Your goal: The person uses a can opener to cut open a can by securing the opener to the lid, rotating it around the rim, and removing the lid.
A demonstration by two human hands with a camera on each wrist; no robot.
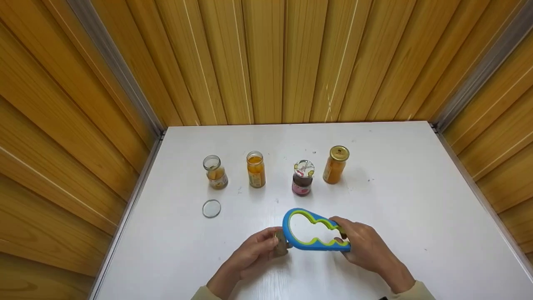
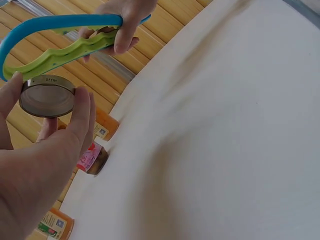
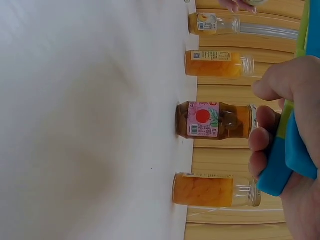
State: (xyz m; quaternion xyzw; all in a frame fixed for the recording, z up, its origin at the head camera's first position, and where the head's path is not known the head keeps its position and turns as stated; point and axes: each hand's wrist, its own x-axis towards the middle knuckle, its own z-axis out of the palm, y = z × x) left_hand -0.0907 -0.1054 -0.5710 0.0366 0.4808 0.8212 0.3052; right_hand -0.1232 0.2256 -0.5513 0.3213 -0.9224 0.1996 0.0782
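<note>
Nearest the head camera, two hands are held above the white table (image 1: 158,250). Around the handle end of a blue-and-green opener (image 1: 317,246) the fingers of the right hand (image 1: 366,246) are curled, between 3 and 4 o'clock from its loop. By the left hand (image 1: 256,252), at 8 o'clock, a metal lid (image 2: 47,100) is pinched at its rim; whether it is touched by the loop cannot be told. From the opener, a dark jar (image 1: 302,185) is seen at 12 o'clock, a gold-capped jar (image 1: 334,168) at 1, an uncapped orange jar (image 1: 256,173) at 11, a paler uncapped jar (image 1: 217,179) at 10 and a pale round lid (image 1: 211,208) between 9 and 10. Lightness and stiffness can be expected of the opener, best held by its handle arms. The metal lid is judged thin, rigid and slippery, best pinched at the edge; the glass jars, presumably heavier and breakable, are best gripped round the body.
</note>
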